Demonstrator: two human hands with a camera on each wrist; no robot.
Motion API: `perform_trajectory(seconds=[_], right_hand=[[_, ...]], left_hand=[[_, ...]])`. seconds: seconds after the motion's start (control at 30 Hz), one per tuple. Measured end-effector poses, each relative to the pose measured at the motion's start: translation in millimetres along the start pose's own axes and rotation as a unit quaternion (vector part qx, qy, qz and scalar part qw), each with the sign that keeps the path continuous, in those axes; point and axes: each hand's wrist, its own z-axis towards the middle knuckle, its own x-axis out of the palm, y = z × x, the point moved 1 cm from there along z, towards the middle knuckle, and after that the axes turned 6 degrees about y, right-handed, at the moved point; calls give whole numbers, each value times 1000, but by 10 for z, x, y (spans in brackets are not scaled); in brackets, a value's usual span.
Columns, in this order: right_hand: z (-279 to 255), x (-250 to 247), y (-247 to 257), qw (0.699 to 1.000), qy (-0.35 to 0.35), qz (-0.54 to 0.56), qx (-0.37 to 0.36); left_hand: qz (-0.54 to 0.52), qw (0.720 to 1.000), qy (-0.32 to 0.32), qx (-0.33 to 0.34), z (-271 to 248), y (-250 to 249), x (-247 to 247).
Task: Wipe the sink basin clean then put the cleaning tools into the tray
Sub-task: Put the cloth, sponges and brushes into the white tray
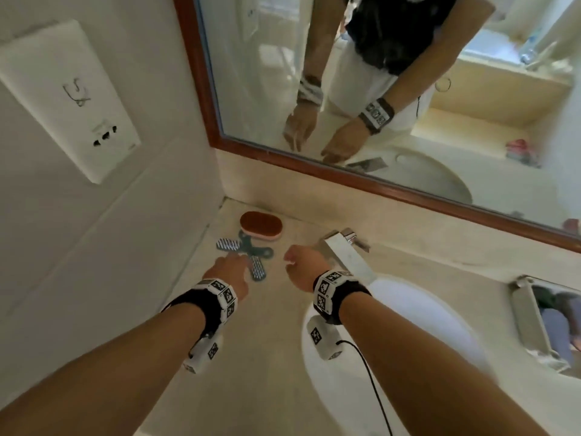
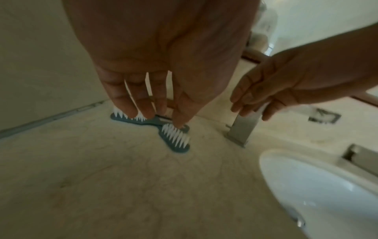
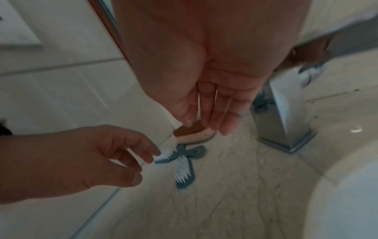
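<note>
The blue double-headed brush (image 1: pixel 248 258) lies on the tabletop (image 1: pixel 267 341) in the back corner, left of the faucet (image 1: pixel 347 256) and straight ahead of both hands. Its two bristled heads splay apart in a V, one pointing left toward the wall, the other back toward the person. The oval sponge scrubber (image 1: pixel 260 226) sits just behind it, touching or nearly so.

The left hand (image 1: pixel 228 273) is the nearer one: its loosely spread fingers hover directly over the brush, holding nothing. The right hand (image 1: pixel 301 262) hangs beside the faucet, fingers relaxed and empty, a little further from the tools. The sink basin (image 1: pixel 424 335) is to the right and the tray (image 1: pixel 534 325) well beyond it, so the tools must travel rightward.

No brand or readable writing shows on the tools.
</note>
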Motion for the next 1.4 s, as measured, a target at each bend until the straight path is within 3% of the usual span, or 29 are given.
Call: perform_trajectory(seconds=[0.17,0.27,0.4,0.6,0.83,1.07,1.4], right_hand=[[491,220,222,999,18,-39,-3],[727,382,342,996,44,-78,-17],[926,591,371,990,36,-136,-29],[910,632,285,984,16,-168,-63],[761,659,166,990,67,-124,11],[626,634,-64,990,65,-114,51],[228,496,-319,990,21,-73,121]], left_hand=[[99,990,42,87,347,123,94],[130,985,62,96,464,127,152],[136,985,22,105,552,197,207],[148,971,-59,180,519,307,183],[174,941,-79,278,366,406,267],[162,950,-63,261,328,450,363],[208,965,18,157,296,318,218]])
